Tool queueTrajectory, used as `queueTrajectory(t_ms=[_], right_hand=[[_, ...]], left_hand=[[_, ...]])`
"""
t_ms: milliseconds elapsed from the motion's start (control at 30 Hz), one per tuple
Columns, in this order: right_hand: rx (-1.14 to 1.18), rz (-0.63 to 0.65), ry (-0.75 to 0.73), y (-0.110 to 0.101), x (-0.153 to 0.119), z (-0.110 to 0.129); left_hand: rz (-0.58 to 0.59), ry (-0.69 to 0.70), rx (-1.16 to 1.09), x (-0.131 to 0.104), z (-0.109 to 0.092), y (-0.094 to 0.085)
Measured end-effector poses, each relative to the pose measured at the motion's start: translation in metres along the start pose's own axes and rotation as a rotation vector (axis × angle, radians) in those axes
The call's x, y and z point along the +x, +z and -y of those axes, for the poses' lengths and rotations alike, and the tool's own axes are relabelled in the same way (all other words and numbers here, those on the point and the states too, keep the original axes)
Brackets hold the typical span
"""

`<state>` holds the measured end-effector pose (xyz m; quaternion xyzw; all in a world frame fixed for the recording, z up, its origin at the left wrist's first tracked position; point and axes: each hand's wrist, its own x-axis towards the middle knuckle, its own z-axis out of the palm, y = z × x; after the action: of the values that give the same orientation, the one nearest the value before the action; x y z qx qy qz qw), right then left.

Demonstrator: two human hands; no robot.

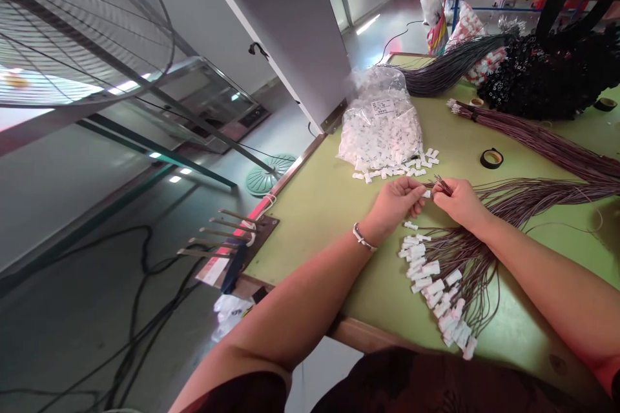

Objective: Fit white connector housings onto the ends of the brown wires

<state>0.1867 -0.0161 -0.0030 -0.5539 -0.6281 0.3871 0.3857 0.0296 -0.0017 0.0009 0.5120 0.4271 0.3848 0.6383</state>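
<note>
Between thumb and fingers, my left hand (397, 201) pinches a small white connector housing (427, 194). My right hand (455, 199) is closed on several thin brown wires (444, 186), whose bare tips stick out toward the left hand. The two hands are close together above the green table (310, 226). Below them lies a fan of brown wires with white connectors (431, 271) on their ends. Just beyond the hands, loose white housings (387, 171) have spilled in front of a clear plastic bag (380, 116) full of them.
A roll of black tape (491, 158) lies right of the hands. Behind it are a tied brown wire bundle (527, 132), dark wires (440, 71) and a heap of black parts (557, 71). A pegged metal rack (232, 235) juts from the left table edge. A fan (87, 26) stands upper left.
</note>
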Motion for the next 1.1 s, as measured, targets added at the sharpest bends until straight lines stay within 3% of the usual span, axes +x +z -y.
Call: queueTrajectory(t_ms=[133, 433, 733, 933, 1033, 1100], right_hand=[[0.041, 0.020, 0.043, -0.002, 0.001, 0.001], [-0.061, -0.013, -0.006, 0.001, 0.000, 0.000], [-0.152, -0.049, -0.046, 0.004, -0.003, 0.002], [-0.040, 0.012, 0.014, -0.001, 0.001, -0.001], [0.005, 0.045, 0.036, -0.004, 0.003, -0.005], [0.067, 0.004, 0.064, -0.005, 0.004, -0.005]], left_hand=[[-0.028, 0.114, 0.104, -0.002, -0.001, 0.002], [-0.043, 0.010, 0.051, -0.002, 0.000, -0.002], [0.036, 0.021, 0.049, 0.002, 0.005, 0.001], [0.026, 0.011, 0.081, 0.003, 0.002, -0.006], [0.049, -0.018, 0.220, 0.001, 0.001, -0.011], [0.136, 0.012, 0.409, -0.005, -0.001, -0.012]])
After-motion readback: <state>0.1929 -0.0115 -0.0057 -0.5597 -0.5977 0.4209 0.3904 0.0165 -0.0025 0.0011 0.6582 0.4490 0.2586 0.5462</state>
